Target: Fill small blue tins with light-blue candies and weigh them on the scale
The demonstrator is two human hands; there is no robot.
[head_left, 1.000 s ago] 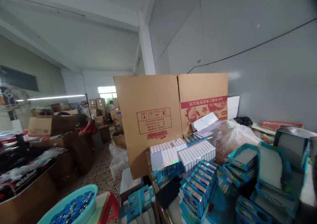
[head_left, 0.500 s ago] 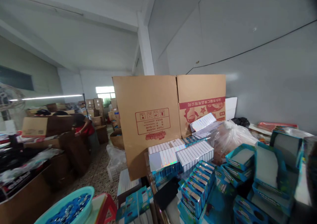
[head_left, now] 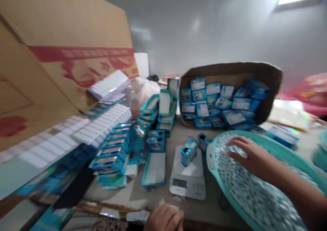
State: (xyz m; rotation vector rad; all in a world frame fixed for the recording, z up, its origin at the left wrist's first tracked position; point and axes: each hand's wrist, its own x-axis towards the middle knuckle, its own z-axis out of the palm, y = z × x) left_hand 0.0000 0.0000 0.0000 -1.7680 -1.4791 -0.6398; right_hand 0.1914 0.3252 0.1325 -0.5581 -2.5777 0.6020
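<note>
My right hand (head_left: 251,156) reaches over a teal oval basin (head_left: 213,166) full of small, shiny, silvery-blue pieces (head_left: 245,186). Its thumb and fingers are apart, with nothing visible between them. At the near table edge, my left hand (head_left: 165,218) is closed with the fingers curled, and something pale shows beside it; what it holds, if anything, is hidden. Between the hands stands a white kitchen scale (head_left: 187,183) bearing one small blue box (head_left: 189,152). Left of the scale is a blue display tray (head_left: 154,169) with small boxes (head_left: 156,140) at its far end.
Behind the scale, a tilted brown carton (head_left: 268,71) holds many small blue boxes. Rows of blue boxes (head_left: 112,152) and white-sided packs (head_left: 102,125) lie to the left before a large cardboard box (head_left: 97,26). Stacked trays (head_left: 165,105) stand mid-table. A grey wall (head_left: 217,30) rises behind.
My view has swung right and down, from the room and large cardboard box to the worktable. Both hands, the scale, the basin and the carton of boxes now show.
</note>
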